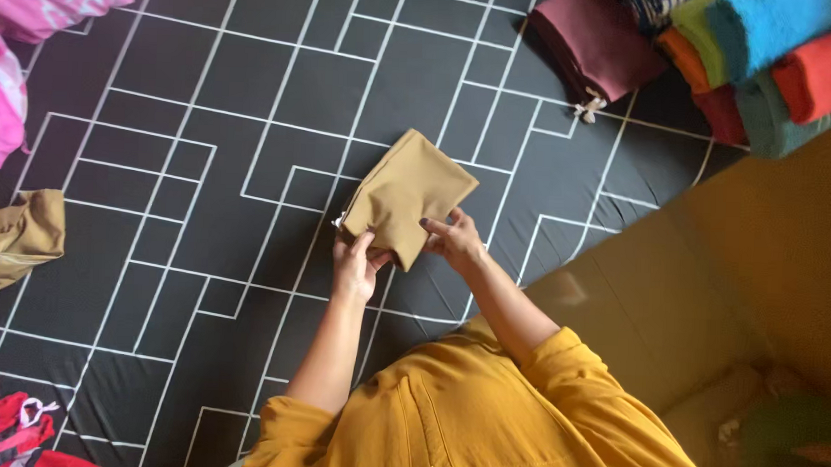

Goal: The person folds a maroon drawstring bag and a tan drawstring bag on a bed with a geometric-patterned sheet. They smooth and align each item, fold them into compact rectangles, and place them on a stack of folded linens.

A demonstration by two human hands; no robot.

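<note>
cloth: tan folded piece (407, 208), held just above the dark sheet (204, 217) with the white line pattern, roughly mid-frame

left hand: (354, 266) pinches the lower left corner of the cloth, thumb on top, fingers tucked under

right hand: (454, 239) grips the lower right edge, fingers curled around it

fold so far: looks like a neat-ish rectangle, tilted, top corners hanging free away from the person

how I'd do it: keep both pinches at the near corners so the layers don't slide apart, line the edges up before pressing flat, then smooth from the near edge outward

watch for: some small light bit pokes out at the left edge, can't tell if it's a tag or tie, I'd tuck it in so the fold sits flat

stack: folded pieces (716, 60) in maroon, orange, green, blue at top right, well apart from the hands

unfolded stuff: another tan piece (15, 238) at the left edge, pink fabric (17, 45) top left, red bits (13, 431) bottom left
</note>
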